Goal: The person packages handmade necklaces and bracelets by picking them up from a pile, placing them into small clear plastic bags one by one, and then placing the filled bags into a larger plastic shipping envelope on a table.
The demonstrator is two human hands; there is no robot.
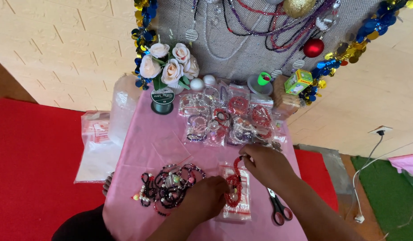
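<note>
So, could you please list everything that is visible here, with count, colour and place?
red bead bracelet: one, red, on a clear bag near the table's front edge, held by both hands
clear plastic bag: one, under the red bracelet
pile of dark bead bracelets: several, black and mixed, front left
bagged bracelets: many, red, white, purple, table middle
scissors: one, black handles, front right
spool of cord: one, dark green, back left
artificial roses: a bunch, cream, back left
pink tablecloth: one, covering the table
red ball ornament: one, hanging, back right
left hand: on the bracelet's lower end
right hand: pinching the bracelet's upper end
</note>
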